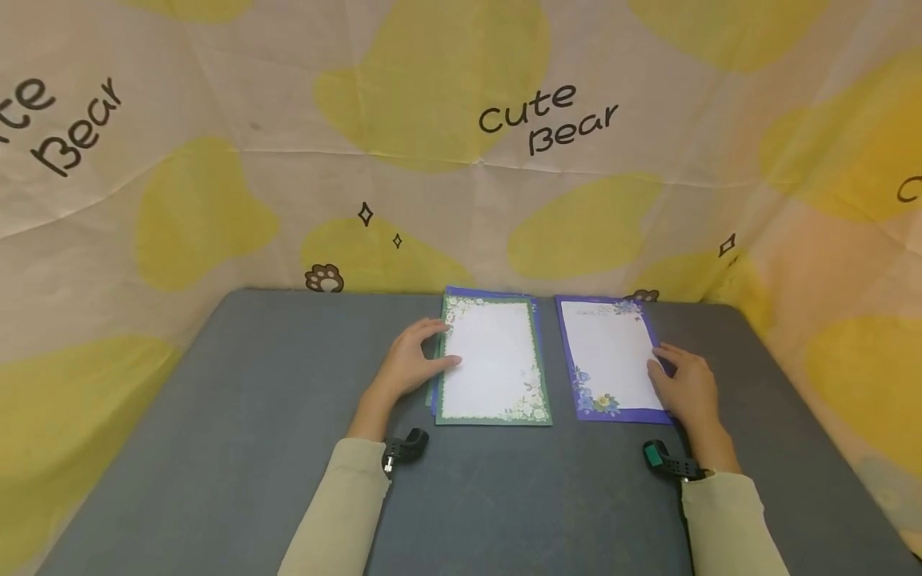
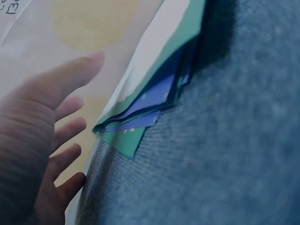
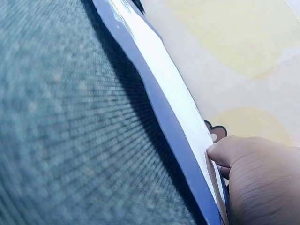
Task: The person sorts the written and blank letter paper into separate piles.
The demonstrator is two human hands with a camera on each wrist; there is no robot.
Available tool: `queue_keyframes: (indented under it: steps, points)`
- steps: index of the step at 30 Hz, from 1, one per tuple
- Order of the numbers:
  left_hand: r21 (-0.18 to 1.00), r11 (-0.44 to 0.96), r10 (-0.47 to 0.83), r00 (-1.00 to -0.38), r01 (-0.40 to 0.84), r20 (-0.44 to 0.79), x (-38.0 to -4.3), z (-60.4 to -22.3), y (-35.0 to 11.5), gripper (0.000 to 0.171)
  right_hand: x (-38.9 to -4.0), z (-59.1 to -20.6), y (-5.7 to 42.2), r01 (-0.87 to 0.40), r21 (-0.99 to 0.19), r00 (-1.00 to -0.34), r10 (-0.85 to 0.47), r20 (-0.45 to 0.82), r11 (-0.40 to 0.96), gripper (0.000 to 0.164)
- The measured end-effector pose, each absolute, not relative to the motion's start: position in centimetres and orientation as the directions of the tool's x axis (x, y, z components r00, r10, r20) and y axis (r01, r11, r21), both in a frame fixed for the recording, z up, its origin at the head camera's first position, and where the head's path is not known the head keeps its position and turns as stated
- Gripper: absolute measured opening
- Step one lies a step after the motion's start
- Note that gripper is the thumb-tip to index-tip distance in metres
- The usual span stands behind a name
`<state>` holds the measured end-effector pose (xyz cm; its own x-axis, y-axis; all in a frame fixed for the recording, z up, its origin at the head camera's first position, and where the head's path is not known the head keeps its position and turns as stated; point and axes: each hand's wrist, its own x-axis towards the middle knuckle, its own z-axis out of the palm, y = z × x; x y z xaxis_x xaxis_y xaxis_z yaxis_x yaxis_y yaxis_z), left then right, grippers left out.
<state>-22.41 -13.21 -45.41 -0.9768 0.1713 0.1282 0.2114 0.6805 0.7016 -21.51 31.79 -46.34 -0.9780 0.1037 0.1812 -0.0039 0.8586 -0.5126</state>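
Note:
A stack of decorated paper sheets (image 1: 491, 360) lies in the middle of the table, topped by a white sheet with a green floral border. Its layers fan out unevenly in the left wrist view, green and purple edges (image 2: 157, 91) showing. My left hand (image 1: 412, 362) is at the stack's left side, fingers spread, the thumb over the edge in the head view. To the right is a purple-bordered sheet of paper (image 1: 608, 352) with blue flowers in its corners. My right hand (image 1: 689, 388) pinches its right edge, thumb (image 3: 220, 152) on top, the other fingers mostly hidden.
The grey table (image 1: 288, 480) has rounded far corners. Behind it hangs a cream cloth (image 1: 446, 200) with yellow patches and "Cute Bear" lettering. Dark wrist cameras are strapped at both cuffs, above beige sleeves (image 1: 338, 512).

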Motion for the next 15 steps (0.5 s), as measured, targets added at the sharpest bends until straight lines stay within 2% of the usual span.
queue_keyframes:
  steps: [11, 15]
  points:
    - [0.634, 0.734, 0.253, -0.964, 0.244, 0.078, -22.2, -46.3, -13.4, 0.07, -21.4, -45.1, 31.1, -0.031, -0.546, -0.969, 0.109, 0.222, 0.837, 0.045]
    - [0.624, 0.741, 0.254, -0.964, 0.249, 0.083, -22.1, -46.4, -13.4, 0.069, -21.7, -43.8, 29.2, -0.097, -0.563, -0.958, 0.076, 0.277, 0.821, 0.042]
